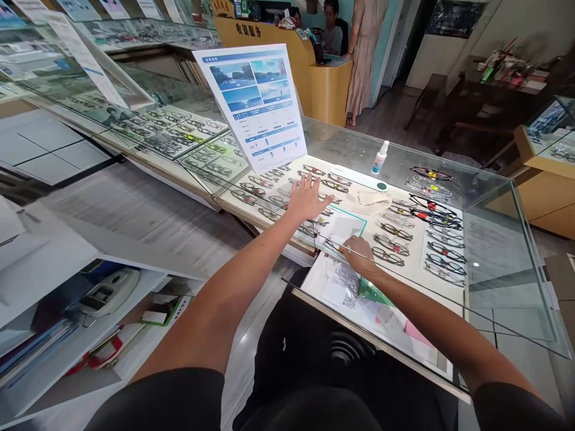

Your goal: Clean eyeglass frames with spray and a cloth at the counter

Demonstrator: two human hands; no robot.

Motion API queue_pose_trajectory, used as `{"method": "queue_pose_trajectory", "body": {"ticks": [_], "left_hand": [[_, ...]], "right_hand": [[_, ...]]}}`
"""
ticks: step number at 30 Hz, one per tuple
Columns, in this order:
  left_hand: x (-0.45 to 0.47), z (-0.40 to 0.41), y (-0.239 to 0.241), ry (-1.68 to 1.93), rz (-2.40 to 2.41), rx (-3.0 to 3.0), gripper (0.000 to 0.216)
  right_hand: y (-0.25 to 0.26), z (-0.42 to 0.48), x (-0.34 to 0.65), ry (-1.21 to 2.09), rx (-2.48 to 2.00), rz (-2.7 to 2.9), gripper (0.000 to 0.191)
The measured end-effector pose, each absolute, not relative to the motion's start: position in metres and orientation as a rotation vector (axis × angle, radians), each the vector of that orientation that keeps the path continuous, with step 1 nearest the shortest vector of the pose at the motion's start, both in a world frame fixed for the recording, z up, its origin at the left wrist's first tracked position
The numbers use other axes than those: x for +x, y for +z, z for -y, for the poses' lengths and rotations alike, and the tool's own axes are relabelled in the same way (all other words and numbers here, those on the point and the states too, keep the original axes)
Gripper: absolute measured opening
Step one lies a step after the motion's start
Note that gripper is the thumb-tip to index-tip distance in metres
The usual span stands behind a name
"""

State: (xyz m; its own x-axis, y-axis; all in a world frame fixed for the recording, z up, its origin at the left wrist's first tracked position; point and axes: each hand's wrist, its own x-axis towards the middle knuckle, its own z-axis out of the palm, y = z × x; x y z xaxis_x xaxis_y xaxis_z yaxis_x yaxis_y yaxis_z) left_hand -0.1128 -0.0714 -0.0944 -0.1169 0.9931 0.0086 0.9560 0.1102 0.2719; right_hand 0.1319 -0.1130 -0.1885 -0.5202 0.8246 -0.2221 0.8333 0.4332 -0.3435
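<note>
Closest in, a white shelf (pixel 67 251) on the left carries a grey device (pixel 108 293) and stacked papers. Ahead of the person's dark lap, a shallow drawer (pixel 381 346) stands out from under the glass-topped desk (pixel 516 269). In it lie a printed sheet with a square code (pixel 344 287) and a pink note (pixel 415 332).

Just above the drawer, the right hand (pixel 359 254) sits at the front edge of the glass. Its fingers (pixel 348 246) are bunched and curled, their tips at a spectacle frame (pixel 336 246) with a small yellow tag, on the display bed just inside the desk's front edge. Whether they actually pinch the frame I cannot tell; the glass edge crosses them.

A little farther in and to the left, the left hand (pixel 308 197) lies flat on the glass with its fingers spread and released, holding nothing.

Beyond both hands, rows of frames (pixel 417 239) fill the bed (dark rims mostly, a few with red or yellow tags), and a pale folded cloth (pixel 372 200) rests among them. Farther back on the glass stand a small spray bottle (pixel 380 157) and, left of it, a tilted white placard (pixel 258 102) with blue photographs.

At the far end a wooden counter (pixel 323 84) has one person seated behind it (pixel 332 30) and another standing beside it in a long dress (pixel 363 57).
</note>
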Motion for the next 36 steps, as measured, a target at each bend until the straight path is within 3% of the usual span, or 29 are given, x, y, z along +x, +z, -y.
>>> {"method": "queue_pose_trajectory", "body": {"ticks": [9,18,24,27,29,31,34,36], "left_hand": [[-0.112,0.071,-0.097,0.359,-2.215,1.959,0.1],[-0.111,0.071,-0.094,0.286,-2.228,1.967,0.101],[-0.113,0.07,-0.094,0.286,-2.241,1.982,0.1],[-0.114,0.068,-0.096,0.284,-2.263,1.999,0.098],[-0.114,0.066,-0.098,0.282,-2.276,2.003,0.097],[-0.114,0.065,-0.099,0.28,-2.283,2.006,0.096],[-0.113,0.065,-0.099,0.275,-2.286,2.016,0.097],[-0.112,0.065,-0.098,0.274,-2.293,2.016,0.097]], "right_hand": [[-0.222,0.093,0.105,-0.573,1.489,-2.661,0.034],[-0.21,0.097,0.096,-0.618,1.48,-2.63,0.038],[-0.161,0.146,0.113,-0.689,1.331,-2.676,0.034],[-0.112,0.182,0.147,-0.849,1.084,-2.685,0.015],[-0.073,0.185,0.178,-0.929,0.971,-2.74,0.022],[-0.038,0.163,0.215,-0.796,1.199,-2.836,0.025],[-0.009,0.096,0.271,-0.118,1.781,-2.81,0.022],[-0.009,0.052,0.301,0.2,1.914,-2.682,0.023]]}}
